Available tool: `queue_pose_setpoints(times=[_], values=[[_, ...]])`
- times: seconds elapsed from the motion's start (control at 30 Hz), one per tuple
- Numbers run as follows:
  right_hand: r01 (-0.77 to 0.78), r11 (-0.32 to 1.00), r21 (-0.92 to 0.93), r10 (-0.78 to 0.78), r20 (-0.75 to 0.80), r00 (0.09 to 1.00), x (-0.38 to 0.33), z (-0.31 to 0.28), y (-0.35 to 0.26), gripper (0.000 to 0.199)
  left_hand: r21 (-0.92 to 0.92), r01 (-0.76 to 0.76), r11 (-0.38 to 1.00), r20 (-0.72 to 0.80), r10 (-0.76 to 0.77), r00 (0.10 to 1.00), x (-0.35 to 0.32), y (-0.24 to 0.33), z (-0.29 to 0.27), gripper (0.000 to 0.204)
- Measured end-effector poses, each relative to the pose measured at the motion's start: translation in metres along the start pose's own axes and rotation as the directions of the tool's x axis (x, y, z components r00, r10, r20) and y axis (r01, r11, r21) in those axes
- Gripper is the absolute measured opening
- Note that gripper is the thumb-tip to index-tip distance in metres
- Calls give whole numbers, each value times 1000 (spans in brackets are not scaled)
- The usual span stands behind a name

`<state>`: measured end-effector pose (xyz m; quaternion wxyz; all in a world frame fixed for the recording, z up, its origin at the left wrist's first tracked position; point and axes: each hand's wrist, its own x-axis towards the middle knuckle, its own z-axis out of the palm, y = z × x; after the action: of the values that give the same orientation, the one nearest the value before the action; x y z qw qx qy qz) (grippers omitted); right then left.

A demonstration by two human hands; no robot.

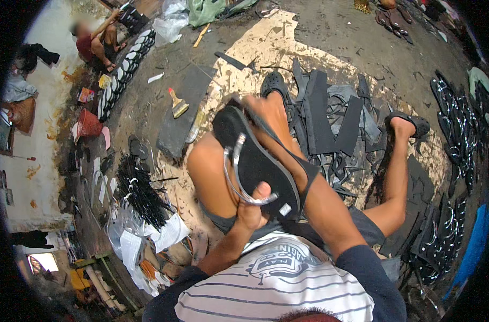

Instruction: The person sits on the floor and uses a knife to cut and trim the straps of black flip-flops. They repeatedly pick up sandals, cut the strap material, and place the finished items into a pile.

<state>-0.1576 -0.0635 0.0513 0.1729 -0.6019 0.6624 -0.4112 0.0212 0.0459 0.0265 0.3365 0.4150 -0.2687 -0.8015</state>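
A black flat sandal with clear, silvery straps and a small white sticker at its heel lies tilted across my lap. My left hand is closed around its heel end, thumb pressing on the strap and footbed. At the sandal's far end is my right hand, blurred by motion, with its fingers bent in by the sole's edge; what they grip cannot be made out. A narrow black strip runs along the sole's right side and loops over my right forearm.
Black sheet offcuts lie ahead on cardboard. A brush rests on a dark sheet at left, near a bundle of black straps and a red basket. Another person sits beside a row of sandals. Strapped pieces cover the right.
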Motion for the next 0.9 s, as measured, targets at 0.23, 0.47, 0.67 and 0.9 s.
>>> queue_pose_setpoints(times=[0.23,0.47,0.67,0.9], values=[[-155,825,544,103,124,987,9,-62,-6,29,-8,-33,999,134,34,990,-2,21,12,24],[-264,779,569,233,129,964,-65,-86,-20,38,438,-355,826,437,149,887,13,47,-3,43],[-104,882,460,129,-23,991,-100,-73,-41,37,489,-450,747,351,304,886,25,95,46,51],[-87,992,86,91,-43,995,-193,-14,15,33,432,-209,877,179,143,973,-2,98,27,46]])
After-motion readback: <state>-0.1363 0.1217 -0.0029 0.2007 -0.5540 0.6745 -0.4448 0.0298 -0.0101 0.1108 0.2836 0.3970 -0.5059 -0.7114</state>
